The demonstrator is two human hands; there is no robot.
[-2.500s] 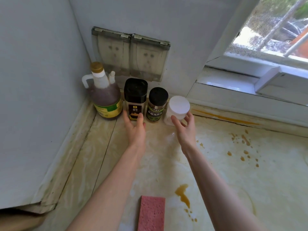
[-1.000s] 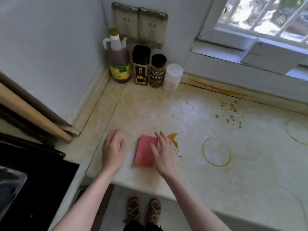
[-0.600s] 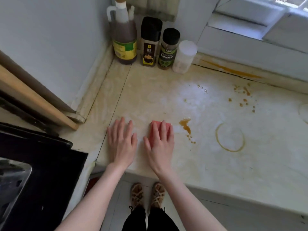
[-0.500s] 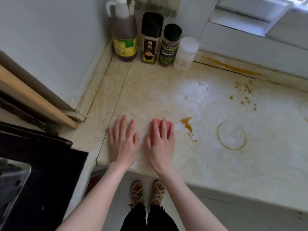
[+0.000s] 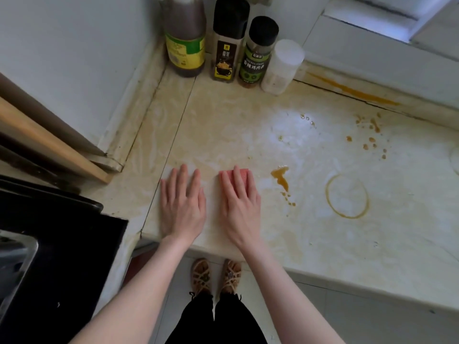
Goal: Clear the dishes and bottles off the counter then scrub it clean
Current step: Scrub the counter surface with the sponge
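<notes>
My right hand (image 5: 239,207) lies flat with straight fingers on a pink sponge (image 5: 244,174), covering most of it near the front edge of the stained counter (image 5: 248,125). Just to its left, my left hand (image 5: 182,207) rests flat on the bare counter. In the far corner stand a dark oil bottle (image 5: 186,38), a black-capped spice jar (image 5: 227,43), a second spice jar with a green label (image 5: 257,53) and a white-lidded jar (image 5: 282,68). A brown spill (image 5: 280,176), a ring stain (image 5: 347,196) and brown spots (image 5: 371,140) mark the counter.
White walls (image 5: 74,58) close the corner on the left and back. A window ledge (image 5: 372,40) runs along the back right. A wooden strip (image 5: 49,142) and a black stove top (image 5: 49,256) lie to the left. My sandalled feet (image 5: 216,275) stand below the counter edge.
My hands came back from the jars in the corner to the front of the counter. My right hand settled flat on the sponge, my left flat beside it. Since half a second ago they have barely moved.
</notes>
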